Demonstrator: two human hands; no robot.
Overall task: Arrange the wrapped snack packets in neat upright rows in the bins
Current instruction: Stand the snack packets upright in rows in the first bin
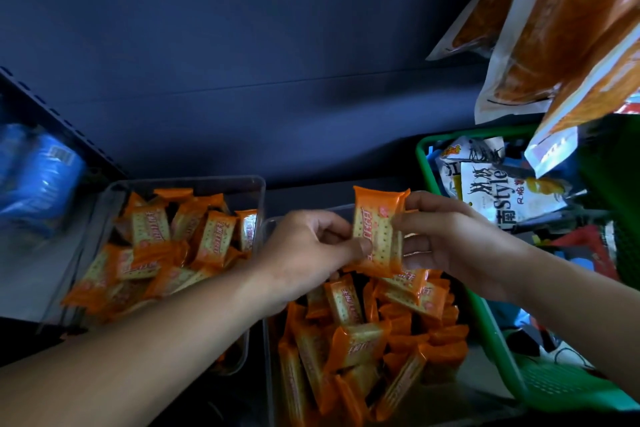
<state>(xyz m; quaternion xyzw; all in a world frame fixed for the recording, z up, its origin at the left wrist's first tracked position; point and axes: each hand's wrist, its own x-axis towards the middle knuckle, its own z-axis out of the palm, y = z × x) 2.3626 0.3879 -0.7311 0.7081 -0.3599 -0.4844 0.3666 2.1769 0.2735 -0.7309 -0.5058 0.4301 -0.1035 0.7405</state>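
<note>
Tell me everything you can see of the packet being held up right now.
The packet is a glossy orange wrapper with crimped ends and a pale cracker picture with red lettering. It stands upright, slightly tilted, held above the right clear bin. The left hand pinches its lower left edge; the right hand pinches its right edge.

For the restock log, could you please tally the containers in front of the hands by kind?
Clear bins: 2, the left bin and the right bin
Green basket: 1
Total: 3
</note>
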